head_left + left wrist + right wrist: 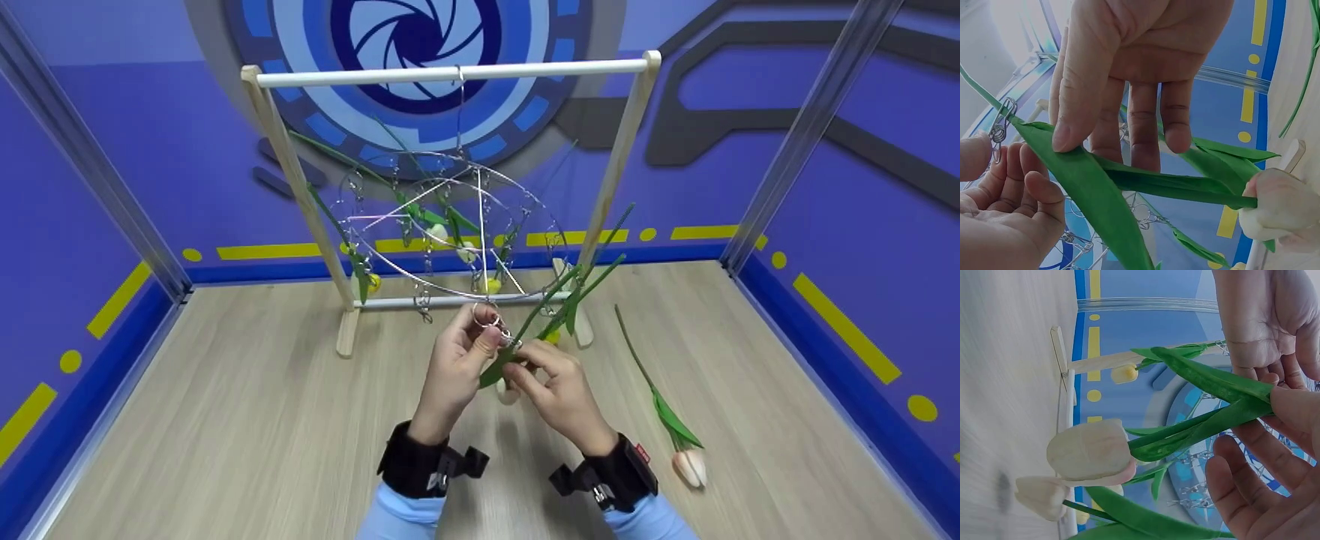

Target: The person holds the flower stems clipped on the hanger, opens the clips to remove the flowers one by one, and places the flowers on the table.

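My left hand [454, 360] pinches a small wire clip [1000, 126] between thumb and fingers, at the near edge of a round metal hanger [416, 281]. The clip overlaps the stem of a pale pink-white artificial tulip [1092, 450] in the left wrist view. My right hand [559, 382] pinches that tulip at its green leaves and stem, with the thumb on top and the other fingers spread below. Its bloom points down toward me. Another pale tulip [1041, 498] hangs close by in the right wrist view.
The hanger hangs from a wooden rack [450, 73] with white bars. Yellow tulips [373, 283] and white tulips [436, 234] dangle upside down from its clips. One pink-white tulip [690, 466] lies on the table [247, 435] at the right. Blue panels [847, 247] surround the table's back and sides.
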A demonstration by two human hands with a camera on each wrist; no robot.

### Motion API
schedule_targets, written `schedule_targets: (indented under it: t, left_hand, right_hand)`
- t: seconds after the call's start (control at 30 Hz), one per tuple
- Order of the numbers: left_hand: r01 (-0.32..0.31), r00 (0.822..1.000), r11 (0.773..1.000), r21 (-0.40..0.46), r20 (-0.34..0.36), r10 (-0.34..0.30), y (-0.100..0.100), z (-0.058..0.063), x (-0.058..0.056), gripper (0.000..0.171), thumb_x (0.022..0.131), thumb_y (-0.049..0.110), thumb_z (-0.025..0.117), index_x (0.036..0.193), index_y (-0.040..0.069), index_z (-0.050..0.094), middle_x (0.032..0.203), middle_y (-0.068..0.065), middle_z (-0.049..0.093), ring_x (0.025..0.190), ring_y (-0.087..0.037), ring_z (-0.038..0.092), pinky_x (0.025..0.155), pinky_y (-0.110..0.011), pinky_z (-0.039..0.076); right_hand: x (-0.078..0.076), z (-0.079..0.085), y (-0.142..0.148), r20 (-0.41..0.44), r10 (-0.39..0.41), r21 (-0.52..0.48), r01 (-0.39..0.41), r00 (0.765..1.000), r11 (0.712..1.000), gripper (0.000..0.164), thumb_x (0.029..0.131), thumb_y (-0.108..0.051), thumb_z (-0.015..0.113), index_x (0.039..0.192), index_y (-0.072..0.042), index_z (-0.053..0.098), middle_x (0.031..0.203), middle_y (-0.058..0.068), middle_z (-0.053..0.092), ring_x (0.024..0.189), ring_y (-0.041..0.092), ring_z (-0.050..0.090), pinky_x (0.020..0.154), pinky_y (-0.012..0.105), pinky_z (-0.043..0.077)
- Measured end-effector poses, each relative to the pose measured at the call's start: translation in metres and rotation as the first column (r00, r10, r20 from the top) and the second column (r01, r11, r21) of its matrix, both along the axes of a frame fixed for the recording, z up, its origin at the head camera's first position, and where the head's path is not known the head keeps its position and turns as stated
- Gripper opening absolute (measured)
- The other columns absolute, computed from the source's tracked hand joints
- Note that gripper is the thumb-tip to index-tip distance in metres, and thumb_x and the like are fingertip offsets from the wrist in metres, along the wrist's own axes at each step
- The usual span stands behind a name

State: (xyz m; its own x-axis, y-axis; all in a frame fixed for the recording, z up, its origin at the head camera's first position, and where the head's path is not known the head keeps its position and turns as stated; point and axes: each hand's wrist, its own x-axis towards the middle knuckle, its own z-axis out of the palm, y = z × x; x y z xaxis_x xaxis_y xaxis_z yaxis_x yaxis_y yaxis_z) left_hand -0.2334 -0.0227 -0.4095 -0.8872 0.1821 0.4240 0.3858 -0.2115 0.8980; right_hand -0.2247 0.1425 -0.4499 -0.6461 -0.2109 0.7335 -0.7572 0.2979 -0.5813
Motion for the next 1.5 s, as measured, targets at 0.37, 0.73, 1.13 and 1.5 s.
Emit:
schedule_targets:
  t: [0.37,0.73,1.13,1.5]
  left_hand:
    - [-0.018,0.999,1.0,0.022,0.05,0.017,0.0009,0.0014,0.0004,0.013,0.102,-0.001,0.056,0.109,-0.012,0.053,0.096,-0.003,0.059,0.088,-0.014,0.061,0.083,-0.027,0.053]
    - [-0.052,0.997,0.998,0.046,0.061,0.049,-0.0004,-0.0014,0.0019,0.015,0.1,0.0,0.06,0.106,-0.013,0.054,0.094,-0.002,0.06,0.088,-0.019,0.062,0.082,-0.027,0.053]
    - [-0.072,0.996,0.995,0.066,0.061,0.068,-0.0005,0.0005,0.0011,0.015,0.099,-0.002,0.062,0.102,-0.014,0.054,0.091,-0.002,0.062,0.083,-0.014,0.062,0.079,-0.027,0.053]
    - [-0.079,0.994,0.995,0.066,0.08,0.073,-0.0014,0.0005,0.0003,0.017,0.098,-0.001,0.063,0.101,-0.015,0.054,0.09,-0.001,0.063,0.082,-0.013,0.062,0.079,-0.027,0.052]
  right_hand:
    - [-0.0003,-0.0005,0.0012,-0.002,0.013,0.0,-0.013,1.0,1.0,0.014,0.093,0.002,0.072,0.1,-0.01,0.075,0.086,0.0,0.07,0.078,0.016,0.067,0.071,0.026,0.056]
    - [0.0016,-0.0031,0.0008,-0.022,0.007,-0.002,-0.007,1.0,1.0,0.017,0.09,0.008,0.072,0.1,-0.006,0.075,0.087,0.002,0.072,0.074,0.015,0.067,0.068,0.022,0.055]
    - [-0.002,-0.0002,0.0035,-0.057,0.025,0.024,-0.023,0.998,0.999,0.016,0.089,0.008,0.072,0.098,-0.005,0.074,0.09,0.007,0.074,0.077,0.018,0.069,0.071,0.023,0.057]
    - [-0.0012,0.0011,0.002,-0.071,0.029,0.006,-0.029,0.997,1.0,0.02,0.087,0.013,0.072,0.097,-0.005,0.074,0.088,0.005,0.073,0.073,0.019,0.068,0.068,0.022,0.057]
